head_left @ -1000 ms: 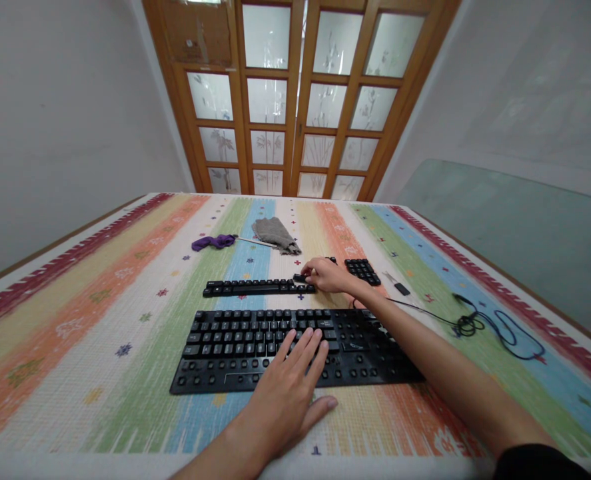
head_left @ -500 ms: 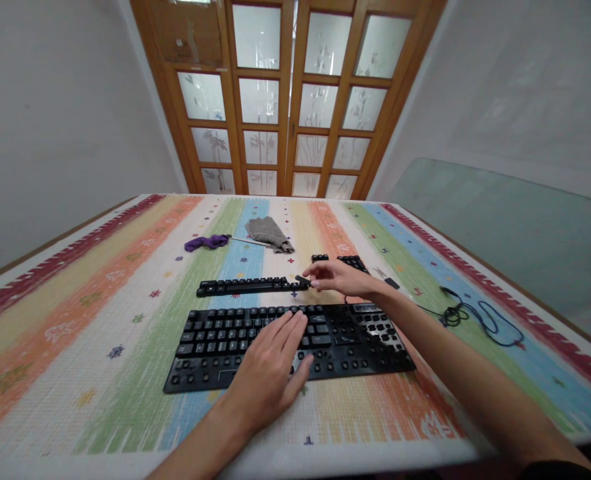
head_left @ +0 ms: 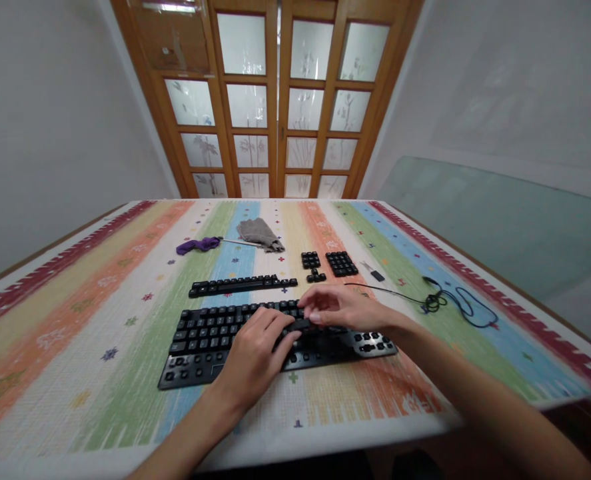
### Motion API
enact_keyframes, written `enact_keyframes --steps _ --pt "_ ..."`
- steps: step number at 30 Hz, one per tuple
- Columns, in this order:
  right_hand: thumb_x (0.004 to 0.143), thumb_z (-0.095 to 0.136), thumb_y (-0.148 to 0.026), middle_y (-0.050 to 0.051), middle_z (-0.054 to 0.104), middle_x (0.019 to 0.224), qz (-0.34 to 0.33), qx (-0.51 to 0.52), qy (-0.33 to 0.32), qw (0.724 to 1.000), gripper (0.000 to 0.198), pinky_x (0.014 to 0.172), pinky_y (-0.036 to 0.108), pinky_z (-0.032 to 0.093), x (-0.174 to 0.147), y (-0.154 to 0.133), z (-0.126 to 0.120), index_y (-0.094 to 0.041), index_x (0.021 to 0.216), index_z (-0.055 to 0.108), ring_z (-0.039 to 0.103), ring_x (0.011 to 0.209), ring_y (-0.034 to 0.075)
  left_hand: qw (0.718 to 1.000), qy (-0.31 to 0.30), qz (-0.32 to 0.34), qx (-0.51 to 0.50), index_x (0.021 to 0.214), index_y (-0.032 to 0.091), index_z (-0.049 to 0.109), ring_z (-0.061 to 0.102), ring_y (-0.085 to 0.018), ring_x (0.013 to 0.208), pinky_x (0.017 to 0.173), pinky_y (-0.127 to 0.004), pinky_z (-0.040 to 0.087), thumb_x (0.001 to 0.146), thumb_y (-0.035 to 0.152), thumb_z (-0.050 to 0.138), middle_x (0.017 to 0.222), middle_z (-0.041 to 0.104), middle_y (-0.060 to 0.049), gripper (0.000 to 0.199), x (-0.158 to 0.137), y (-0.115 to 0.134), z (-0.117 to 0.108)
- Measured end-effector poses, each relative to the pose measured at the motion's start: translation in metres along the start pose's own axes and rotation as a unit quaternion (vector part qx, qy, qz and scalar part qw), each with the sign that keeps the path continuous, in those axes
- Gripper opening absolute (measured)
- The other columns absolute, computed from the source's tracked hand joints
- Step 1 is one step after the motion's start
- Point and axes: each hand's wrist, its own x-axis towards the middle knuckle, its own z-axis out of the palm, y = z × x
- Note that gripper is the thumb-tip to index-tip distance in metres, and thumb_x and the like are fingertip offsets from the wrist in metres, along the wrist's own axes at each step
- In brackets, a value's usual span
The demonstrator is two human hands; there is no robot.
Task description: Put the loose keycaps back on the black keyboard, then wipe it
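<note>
A black keyboard (head_left: 205, 343) lies in front of me, its upper-left keys in place and its bottom row and right-hand number area bare of caps. Over its right half, my right hand (head_left: 345, 309) pinches a long black keycap (head_left: 301, 325) between thumb and fingers. My left hand (head_left: 258, 350) meets the keycap's left end with thumb and fingertips, closed about it. Both hands cover part of the keyboard. Just behind it lies a row of loose keycaps (head_left: 235, 287), with more keycaps grouped in a block (head_left: 342, 264) and in a smaller cluster (head_left: 310, 260) farther right.
A black cable (head_left: 432, 303) trails to the right in a loose coil. Near it lies a small dark piece (head_left: 377, 275) with thin wire prongs. Farther back are a grey cloth (head_left: 258, 233) and a purple cloth (head_left: 200, 245) by a thin stick. A striped cloth (head_left: 120, 320) covers the table.
My right hand has carried the keycap from behind the keyboard back over it, towards me. My left hand has gone from lying flat on the keys to curling at the keycap. The view has shifted slightly.
</note>
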Motion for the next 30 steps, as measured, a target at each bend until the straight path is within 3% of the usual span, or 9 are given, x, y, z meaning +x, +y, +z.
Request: enact_keyframes --steps 5,10,17,22,30 --pt "0.092 0.061 -0.051 0.005 0.070 0.094 0.004 -0.024 0.037 0.999 0.036 0.075 0.030 0.052 -0.009 0.002 -0.002 -0.017 0.104 0.062 0.065 0.086 0.016 0.999 -0.006 -0.025 -0.042 0.104 0.017 0.063 0.062 -0.022 0.091 0.081 -0.038 0.055 0.100 0.026 0.055 0.096 0.067 -0.006 0.013 -0.004 -0.001 0.001" --pt "0.090 0.066 -0.046 0.004 0.071 0.097 -0.006 -0.122 0.060 0.991 0.030 0.080 0.031 0.051 -0.019 0.007 0.002 -0.018 0.102 0.067 0.065 0.087 0.017 0.998 -0.015 -0.037 -0.048 0.104 0.019 0.063 0.062 -0.021 0.091 0.082 -0.038 0.054 0.098 0.024 0.058 0.097 0.067 -0.005 0.009 -0.008 -0.003 0.003" --pt "0.089 0.068 -0.035 0.002 0.070 0.087 -0.040 -0.182 0.088 0.978 0.020 0.068 0.025 0.049 -0.023 0.015 0.020 -0.017 0.097 0.070 0.062 0.073 0.013 0.997 -0.031 -0.035 -0.053 0.103 0.019 0.062 0.061 -0.021 0.091 0.082 -0.037 0.052 0.095 0.017 0.062 0.096 0.066 -0.004 0.008 -0.009 -0.002 0.011" --pt "0.088 0.069 -0.026 0.002 0.069 0.084 -0.056 -0.260 0.128 0.955 0.012 0.066 0.026 0.048 -0.027 0.020 0.027 -0.016 0.096 0.070 0.061 0.070 0.014 0.997 -0.046 -0.032 -0.055 0.105 0.018 0.061 0.061 -0.022 0.095 0.084 -0.037 0.053 0.092 0.012 0.065 0.099 0.066 -0.004 0.015 -0.012 -0.001 0.016" --pt "0.090 0.067 -0.016 0.005 0.069 0.087 -0.127 -0.373 0.152 0.906 0.003 0.077 0.030 0.049 -0.040 0.031 0.038 -0.017 0.093 0.068 0.063 0.083 0.018 0.994 -0.093 -0.018 -0.049 0.101 0.017 0.062 0.059 -0.023 0.092 0.082 -0.039 0.052 0.091 0.011 0.065 0.095 0.067 -0.005 0.013 -0.014 0.002 0.018"
